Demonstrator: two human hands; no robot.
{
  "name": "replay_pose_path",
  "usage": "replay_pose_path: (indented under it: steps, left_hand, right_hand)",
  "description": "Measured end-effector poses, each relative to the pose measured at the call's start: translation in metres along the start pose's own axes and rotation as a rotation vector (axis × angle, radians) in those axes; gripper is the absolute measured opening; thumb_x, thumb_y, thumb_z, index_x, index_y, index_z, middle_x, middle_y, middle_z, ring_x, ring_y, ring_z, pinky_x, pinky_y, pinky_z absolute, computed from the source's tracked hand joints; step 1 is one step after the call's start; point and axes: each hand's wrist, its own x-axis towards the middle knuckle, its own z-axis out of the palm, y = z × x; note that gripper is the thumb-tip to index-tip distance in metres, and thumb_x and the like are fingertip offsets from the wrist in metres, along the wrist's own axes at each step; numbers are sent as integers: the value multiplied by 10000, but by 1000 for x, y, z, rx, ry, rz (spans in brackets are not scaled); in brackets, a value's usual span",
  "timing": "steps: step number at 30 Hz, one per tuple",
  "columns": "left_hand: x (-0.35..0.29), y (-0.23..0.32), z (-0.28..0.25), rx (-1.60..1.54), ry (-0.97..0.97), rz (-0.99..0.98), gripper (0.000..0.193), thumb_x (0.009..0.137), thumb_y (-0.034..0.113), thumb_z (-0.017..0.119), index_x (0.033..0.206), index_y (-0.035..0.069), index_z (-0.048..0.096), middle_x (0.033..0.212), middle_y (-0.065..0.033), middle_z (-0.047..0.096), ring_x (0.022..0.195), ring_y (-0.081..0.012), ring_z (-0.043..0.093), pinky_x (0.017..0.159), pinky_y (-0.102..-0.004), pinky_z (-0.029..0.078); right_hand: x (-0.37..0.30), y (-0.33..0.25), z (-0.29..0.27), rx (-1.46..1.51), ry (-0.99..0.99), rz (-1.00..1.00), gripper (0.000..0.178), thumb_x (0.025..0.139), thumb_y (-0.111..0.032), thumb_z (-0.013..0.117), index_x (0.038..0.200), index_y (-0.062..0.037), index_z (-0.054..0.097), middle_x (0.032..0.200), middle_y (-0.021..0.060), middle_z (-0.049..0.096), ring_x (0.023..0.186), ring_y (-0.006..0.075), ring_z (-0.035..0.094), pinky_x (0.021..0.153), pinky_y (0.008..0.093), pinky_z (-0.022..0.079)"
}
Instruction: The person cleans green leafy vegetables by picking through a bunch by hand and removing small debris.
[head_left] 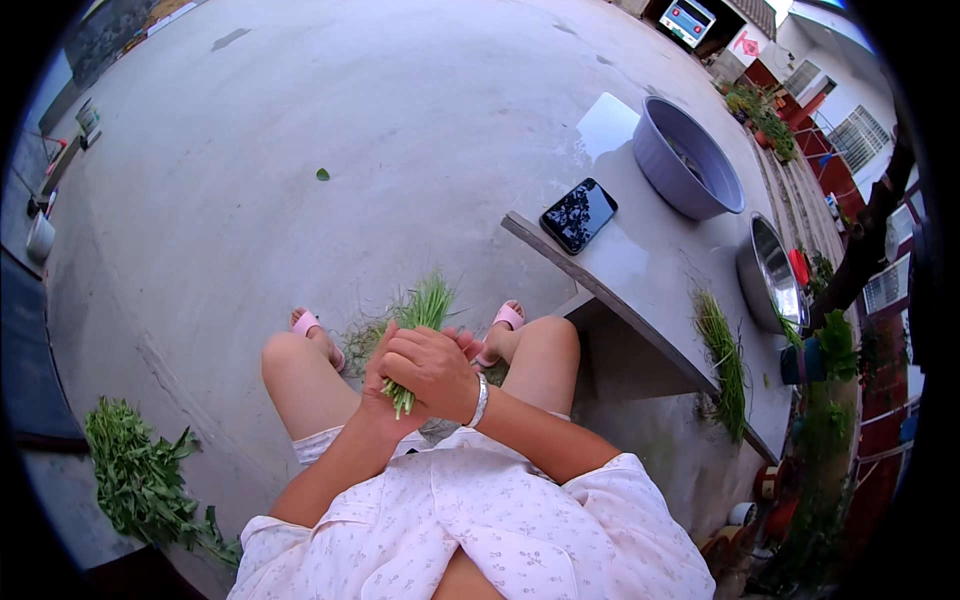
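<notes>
Between my knees, both hands are wrapped around a bunch of thin green stalks (424,300) that look like chives. My left hand (378,385) closes on the bunch from the left and below. Over it lies my right hand (432,368), its fingers folded across the stalks, with a silver bracelet at the wrist. The leafy tips fan out away from me, while pale cut-looking ends poke out below my fingers. Loose trimmings (362,345) lie on the ground between my pink slippers (305,322). Parts of my left fingers are hidden behind the right hand.
On the grey table (650,260) at the right are a phone (578,215), a purple basin (690,160), a steel bowl (770,270) and another pile of green stalks (722,365). A heap of broad leaves (140,480) lies on the concrete at the left. Potted plants line the far right.
</notes>
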Motion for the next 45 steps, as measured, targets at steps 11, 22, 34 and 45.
replay_pose_path:
  steps: [11, 22, 34, 45]
  left_hand:
    - [-4, 17, 2, 4, 97, 3, 251, 1019, 245, 386, 961, 41, 521, 1022, -96, 592, 1090, -249, 540, 920, -386, 476]
    - [-9, 61, -18, 157, 359, 152, 136, 955, 193, 558, 946, 58, 552, 707, 4, 550, 596, -82, 507, 582, -243, 467]
    - [-28, 50, 12, 644, 449, 30, 124, 937, 173, 580, 943, 56, 538, 673, -21, 548, 413, -42, 358, 356, -200, 283]
    - [-31, 55, 18, 586, 640, 236, 153, 919, 208, 612, 896, 78, 534, 634, -15, 539, 388, -64, 355, 343, -223, 286]
  right_hand:
    - [-24, -4, -2, 13, -210, -33, 259, 696, -168, 678, 908, -71, 565, 985, 83, 561, 973, 269, 538, 907, 402, 403]
    - [-11, -13, -43, 8, -330, 55, 477, 756, -375, 726, 1119, -90, 609, 1177, 76, 576, 1134, 245, 528, 1015, 404, 359]
    - [-15, 43, 13, 802, 26, 1003, 241, 891, -190, 645, 988, 30, 630, 904, 58, 650, 804, 108, 589, 691, 256, 461]
    - [-3, 40, 25, 855, 93, 1019, 179, 902, -144, 632, 938, 28, 664, 803, 7, 646, 713, 48, 531, 638, 223, 432]
